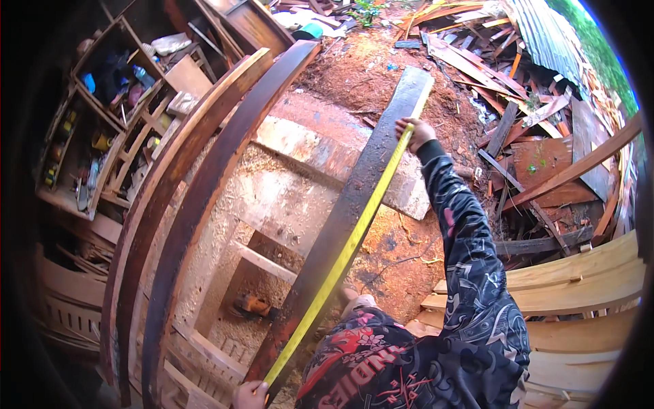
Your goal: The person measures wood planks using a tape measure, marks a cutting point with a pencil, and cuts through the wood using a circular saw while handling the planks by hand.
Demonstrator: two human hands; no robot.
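A yellow measuring tape is stretched straight along the right edge of a long dark wooden plank. My right hand, arm reaching forward, grips the tape near the plank's far end. At the near end my left hand pinches the tape against the wood; part of this hand is cut off by the lower edge. The tape's case cannot be made out. The plank lies slantwise over a workbench strewn with sawdust.
Two long dark beams stand left of the plank. An orange-and-black power tool sits in a bench opening. Shelves hold bottles and cans. Scrap wood is heaped at far right; pale boards lie at near right.
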